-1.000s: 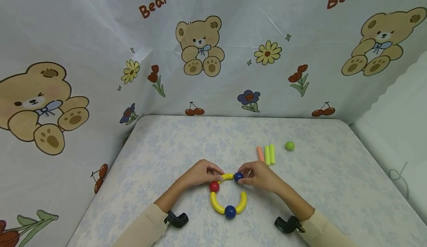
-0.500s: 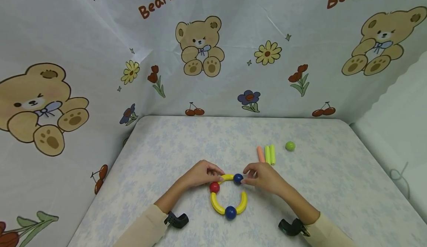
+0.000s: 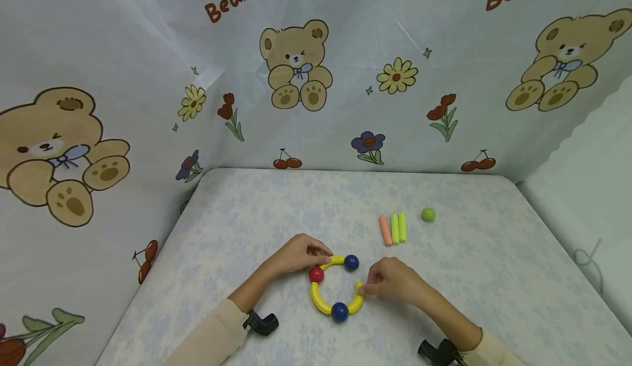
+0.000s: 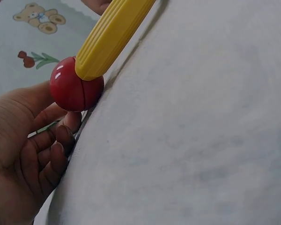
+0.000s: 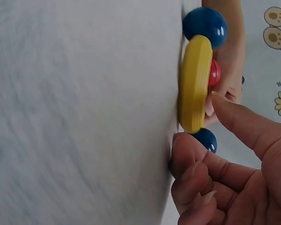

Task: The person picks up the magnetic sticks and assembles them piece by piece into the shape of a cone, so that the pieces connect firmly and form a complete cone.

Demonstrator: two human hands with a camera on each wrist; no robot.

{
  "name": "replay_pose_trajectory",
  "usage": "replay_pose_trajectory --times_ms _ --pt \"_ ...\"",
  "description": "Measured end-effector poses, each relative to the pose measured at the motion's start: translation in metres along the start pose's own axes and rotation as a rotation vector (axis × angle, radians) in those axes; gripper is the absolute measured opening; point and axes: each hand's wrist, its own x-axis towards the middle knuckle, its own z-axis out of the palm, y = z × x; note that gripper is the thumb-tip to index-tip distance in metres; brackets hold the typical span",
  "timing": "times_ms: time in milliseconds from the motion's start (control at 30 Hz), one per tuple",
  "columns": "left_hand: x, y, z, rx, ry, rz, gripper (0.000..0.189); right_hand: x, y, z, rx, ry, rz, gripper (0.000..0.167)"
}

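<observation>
Curved yellow rods and balls form a near-ring with a gap at right. My left hand (image 3: 302,254) pinches the upper yellow rod (image 3: 337,260), between a red ball (image 3: 316,274) and a blue ball (image 3: 351,262). Another yellow rod (image 3: 320,300) runs from the red ball to the lower blue ball (image 3: 339,312). My right hand (image 3: 395,281) has thumb and index finger at the free end of the right yellow rod (image 5: 195,84), seemingly pinching it. In the left wrist view, the red ball (image 4: 75,91) partly hides the left thumb and fingers.
Beyond the right hand lie an orange stick (image 3: 385,230) and two lime-green sticks (image 3: 399,228). A green ball (image 3: 428,214) is farther right on the pale patterned table (image 3: 266,201). A bear-print cloth (image 3: 340,42) hangs behind the table.
My right hand has let go of the upper blue ball and moved toward me to the right yellow rod's free end. The left hand stays at the upper rod.
</observation>
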Motion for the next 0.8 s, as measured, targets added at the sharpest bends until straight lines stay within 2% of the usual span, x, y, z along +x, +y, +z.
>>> replay_pose_trajectory --times_ms 200,467,633,800 --pt "0.001 0.003 -0.004 -0.009 -0.049 -0.013 0.016 0.004 -0.001 0.006 -0.012 -0.032 0.024 0.032" --pt "-0.002 0.003 -0.009 -0.032 -0.093 0.006 0.02 0.008 -0.002 0.005 0.0 -0.042 0.01 0.03" --pt "-0.002 0.001 -0.011 -0.016 -0.088 0.035 0.021 0.008 -0.004 0.005 -0.008 -0.045 0.044 0.033" --pt "-0.002 0.002 -0.007 0.026 -0.044 0.095 0.019 0.009 -0.006 0.006 0.001 -0.065 0.061 0.035"
